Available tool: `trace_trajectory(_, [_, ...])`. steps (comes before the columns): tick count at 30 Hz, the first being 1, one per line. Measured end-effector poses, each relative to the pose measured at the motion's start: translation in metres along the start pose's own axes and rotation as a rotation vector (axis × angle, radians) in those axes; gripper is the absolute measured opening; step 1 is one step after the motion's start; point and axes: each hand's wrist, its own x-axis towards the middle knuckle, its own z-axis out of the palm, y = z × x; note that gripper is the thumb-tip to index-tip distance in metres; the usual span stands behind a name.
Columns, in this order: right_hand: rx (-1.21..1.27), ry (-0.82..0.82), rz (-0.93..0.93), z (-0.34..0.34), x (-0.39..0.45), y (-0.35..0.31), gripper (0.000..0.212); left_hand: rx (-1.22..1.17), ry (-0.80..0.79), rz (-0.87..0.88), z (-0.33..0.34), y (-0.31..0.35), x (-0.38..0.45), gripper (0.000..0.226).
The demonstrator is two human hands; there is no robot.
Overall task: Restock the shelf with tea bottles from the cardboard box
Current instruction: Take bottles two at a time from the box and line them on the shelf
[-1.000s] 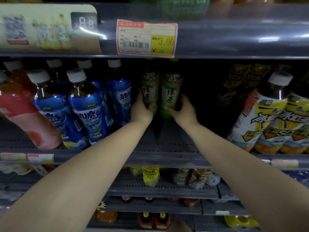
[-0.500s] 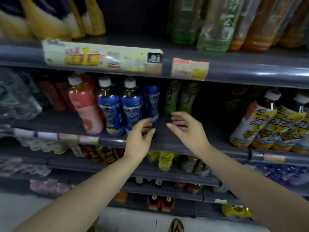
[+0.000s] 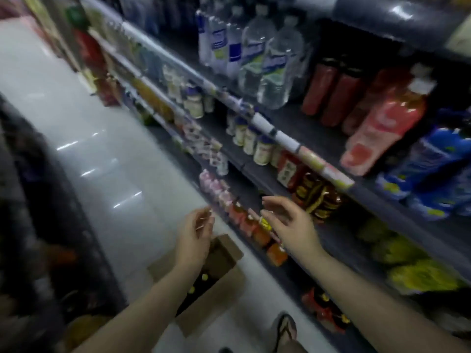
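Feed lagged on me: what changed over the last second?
Both hands let go of the two green tea bottles on the shelf and drew back. The left hand and right hand, both empty and open, now hang over the cardboard box on the floor, as the view swung down and left.

The cardboard box at six o'clock is plain brown, and the tea bottles inside it look dark with yellow caps. The floor is pale grey-white with bright streaks of reflected light. The shelf is dark grey, its edge strip carrying white, pink and yellow labels. At one o'clock stand clear water bottles with blue and white labels. At three o'clock sit dark red bottles, a pink bottle with a white cap, and blue-labelled bottles. At four o'clock lie yellow-green packs.
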Motion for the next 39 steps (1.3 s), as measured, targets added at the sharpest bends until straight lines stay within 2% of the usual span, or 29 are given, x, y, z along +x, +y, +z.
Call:
trace_trajectory(4, [0.045,-0.165,0.005,0.067,0.034,0.010,0.024,0.071,0.120,-0.155,-0.033,-0.064,-0.008,0.021])
trace_trajectory(9, [0.104,-0.364,0.034,0.140,0.075,0.059,0.023,0.208,0.240,-0.298,-0.030,-0.154,0.001,0.025])
trace_trajectory(17, [0.121,-0.513,0.135,0.243,0.106,0.204,0.026,0.226,0.259,-0.548,0.023,-0.317,0.015,0.033])
trace_trajectory(22, [0.040,-0.592,0.165,0.288,0.113,0.302,0.027,0.147,0.305,-0.652,0.063,-0.413,0.018,0.034])
trace_trajectory(26, [-0.029,-0.671,0.191,0.319,0.120,0.378,0.028,0.104,0.277,-0.700,0.098,-0.478,0.027,0.036])
trace_trajectory(30, [-0.125,-0.738,0.172,0.351,0.130,0.453,0.031,0.102,0.208,-0.698,0.134,-0.533,0.044,0.040])
trace_trajectory(33, [-0.185,-0.795,0.134,0.374,0.136,0.500,0.033,0.087,0.221,-0.698,0.151,-0.561,0.055,0.046])
trace_trajectory(39, [-0.356,-0.953,0.071,0.405,0.147,0.558,0.042,0.132,0.212,-0.785,0.168,-0.602,0.068,0.063])
